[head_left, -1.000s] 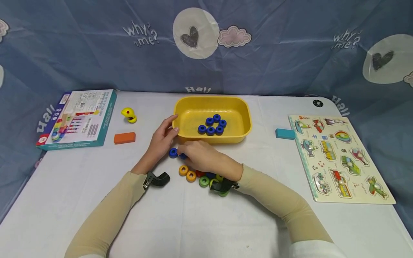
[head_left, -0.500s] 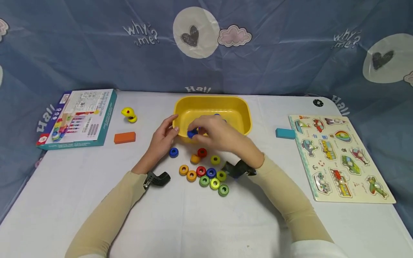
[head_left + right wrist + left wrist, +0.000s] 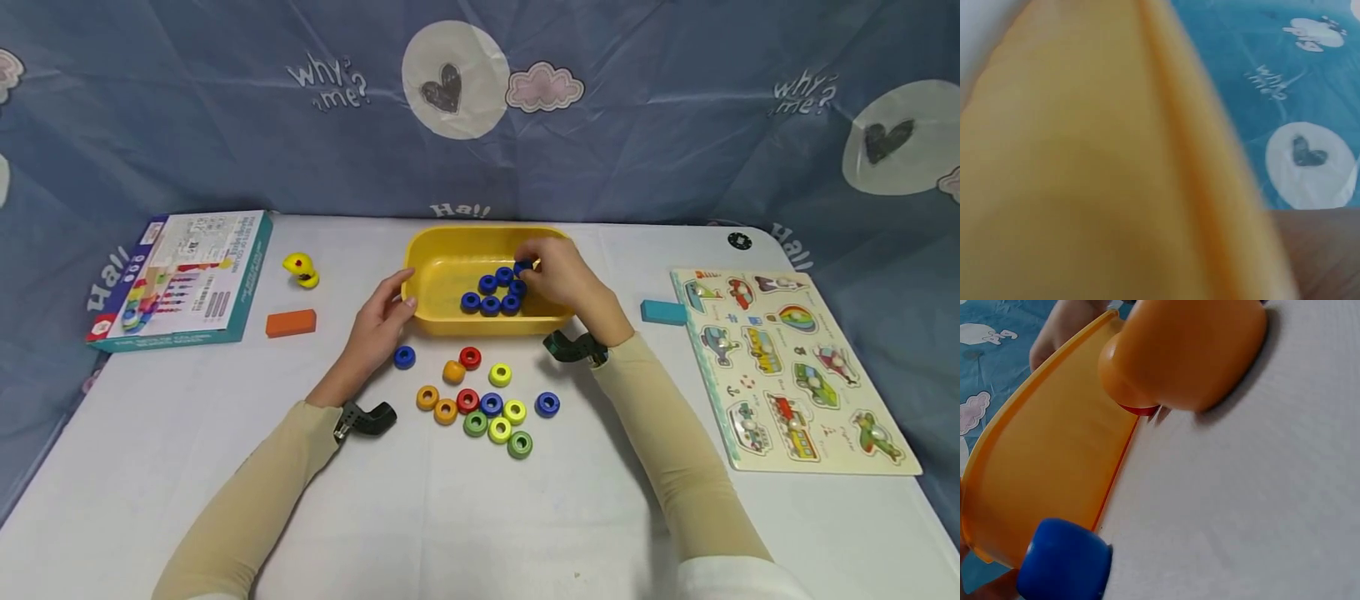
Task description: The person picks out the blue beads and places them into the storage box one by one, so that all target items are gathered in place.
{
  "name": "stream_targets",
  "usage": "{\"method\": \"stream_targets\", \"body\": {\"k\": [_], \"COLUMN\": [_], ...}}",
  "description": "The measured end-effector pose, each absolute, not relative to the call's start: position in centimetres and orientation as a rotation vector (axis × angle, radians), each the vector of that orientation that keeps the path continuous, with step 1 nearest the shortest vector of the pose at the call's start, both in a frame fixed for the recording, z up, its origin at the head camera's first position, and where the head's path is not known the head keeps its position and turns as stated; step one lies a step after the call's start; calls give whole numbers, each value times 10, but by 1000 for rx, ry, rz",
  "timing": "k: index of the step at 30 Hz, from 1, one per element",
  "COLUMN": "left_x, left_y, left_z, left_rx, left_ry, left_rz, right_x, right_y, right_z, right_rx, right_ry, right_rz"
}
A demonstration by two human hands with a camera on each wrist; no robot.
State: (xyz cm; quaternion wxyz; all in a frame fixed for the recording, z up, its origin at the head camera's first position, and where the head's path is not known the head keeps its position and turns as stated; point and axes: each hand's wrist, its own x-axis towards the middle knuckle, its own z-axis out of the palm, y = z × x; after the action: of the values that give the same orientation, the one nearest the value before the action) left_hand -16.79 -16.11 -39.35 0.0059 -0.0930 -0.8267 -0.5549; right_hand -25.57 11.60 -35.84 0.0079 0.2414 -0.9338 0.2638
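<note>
My left hand holds the left end of a yellow tray, thumb and fingers at its rim. Inside the tray's right part, my right hand pinches a small blue ring beside several other blue rings. On the table in front of the tray lie loose rings: blue, red, orange, yellow and green. In the left wrist view, a blue ring stands close to the tray wall. The right wrist view shows mostly blurred tray wall.
A toy box, a yellow bird-like piece and an orange block are at the left. To the right lie a teal block and a picture puzzle board. A patterned blue cloth hangs behind the white table.
My right hand has picked up a blue ring from the table, carried it over the tray's front wall and moved to the tray's right part. My left hand stays at the rim.
</note>
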Motion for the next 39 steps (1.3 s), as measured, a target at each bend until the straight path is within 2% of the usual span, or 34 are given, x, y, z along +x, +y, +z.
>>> {"method": "stream_targets", "body": {"k": [8, 17, 24, 28, 32, 39], "left_x": [-167, -169, -185, -186, -188, -183], "left_y": [-161, -161, -169, -171, -171, -169], "left_z": [-393, -394, -422, -425, -424, -417], "left_rx": [-299, -297, -293, -305, -316, -299], "left_ry": [-2584, -2588, -2566, -2569, -2566, -2585], "left_rz": [-1740, -1733, -1745, -1715, -1708, -1748], "right_x": [-258, -257, -255, -238, -208, -172], "right_y": [109, 106, 106, 98, 75, 29], "right_z": [-370, -372, -367, -348, -330, -352], "right_rx": [671, 679, 686, 791, 1035, 1449], "right_ry": [-3058, -3088, -3084, -2885, -2679, -2701], "right_rz": [584, 569, 578, 758, 1002, 927]}}
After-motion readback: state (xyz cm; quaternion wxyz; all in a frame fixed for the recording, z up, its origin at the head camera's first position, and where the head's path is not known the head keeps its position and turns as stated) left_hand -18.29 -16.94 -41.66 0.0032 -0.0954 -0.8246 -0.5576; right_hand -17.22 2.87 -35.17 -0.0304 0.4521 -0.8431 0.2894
